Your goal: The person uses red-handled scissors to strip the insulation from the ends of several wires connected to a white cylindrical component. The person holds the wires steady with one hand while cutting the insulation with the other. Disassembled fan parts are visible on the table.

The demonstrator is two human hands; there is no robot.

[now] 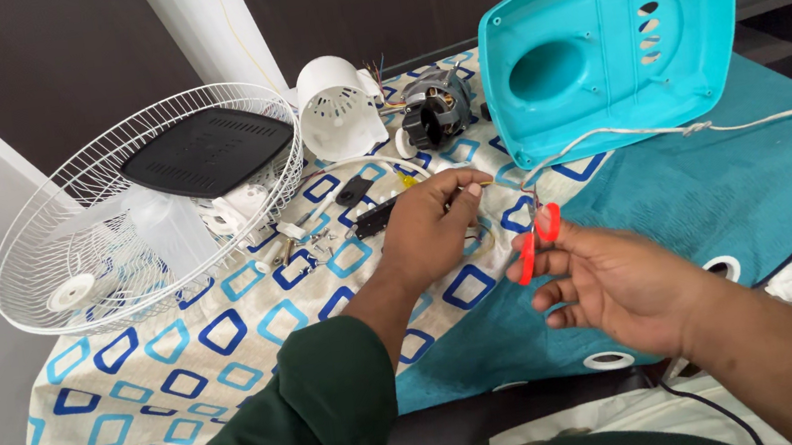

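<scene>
Fingers of the left hand (431,223) pinch a thin wire (478,185). Right hand (615,281) grips red-handled scissors (537,238); cutting cleanly likely needs the wire taut.

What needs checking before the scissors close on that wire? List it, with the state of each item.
1. Left hand grips the thin wire between its fingertips: ok.
2. Right hand has the red-handled scissors by the handles: ok.
3. Blades lined up on the wire: cannot tell, the blades are barely visible.
4. Left fingertips out of the blades' path: cannot tell, the two hands are close together.
5. White cord lies apart from the scissors, beside the turquoise housing: ok.
6. Loose screws and small parts on the patterned cloth sit away from the scissors: ok.
</scene>
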